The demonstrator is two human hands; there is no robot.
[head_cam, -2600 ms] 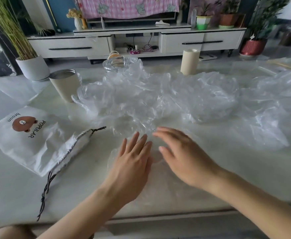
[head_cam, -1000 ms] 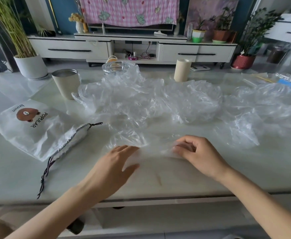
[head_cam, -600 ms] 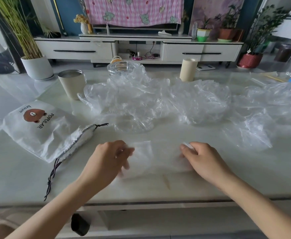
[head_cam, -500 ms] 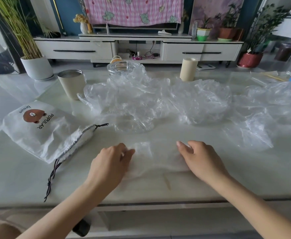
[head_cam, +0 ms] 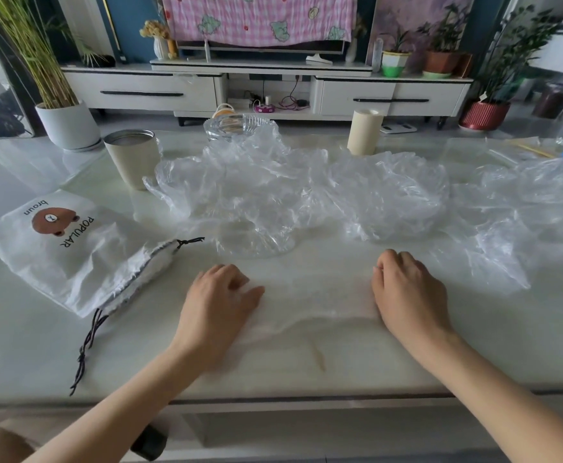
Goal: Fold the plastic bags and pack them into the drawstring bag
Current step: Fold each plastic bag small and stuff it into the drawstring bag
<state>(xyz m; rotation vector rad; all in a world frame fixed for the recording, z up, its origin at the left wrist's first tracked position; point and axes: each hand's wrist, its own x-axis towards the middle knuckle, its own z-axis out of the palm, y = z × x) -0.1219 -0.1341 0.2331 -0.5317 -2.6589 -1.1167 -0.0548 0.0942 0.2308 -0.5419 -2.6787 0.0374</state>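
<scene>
**Holding a flattened plastic bag [head_cam: 317, 295] at both ends**

Flattened and almost clear, the plastic bag lies on the pale table [head_cam: 307, 372] near its front edge, stretched sideways between the two hands. Left hand [head_cam: 220, 305]: knuckles up, fingers curled on the bag's left end, thumb lying across the film. Right hand [head_cam: 407, 292]: knuckles up, fingers curled round the bag's right end. Both hands grip the film, though most of the fingertips are hidden under the hands.

Just beyond the held bag, a heap of crumpled clear bags [head_cam: 273, 195] spreads across the middle of the table and on towards its right edge.

To the left of the left hand, apart from it, the white drawstring bag [head_cam: 69, 255] lies flat. It bears a brown bear print and the word "POPULAR". Its gathered mouth points towards the middle of the table, and its black cord [head_cam: 88, 345] trails towards the front edge.

Behind the heap stand a beige cup [head_cam: 133, 162] at left, a glass bowl [head_cam: 233, 125] touching the plastic, and a cream cylinder [head_cam: 363, 132] at right. A white cabinet [head_cam: 146, 91] runs along the far wall.
</scene>
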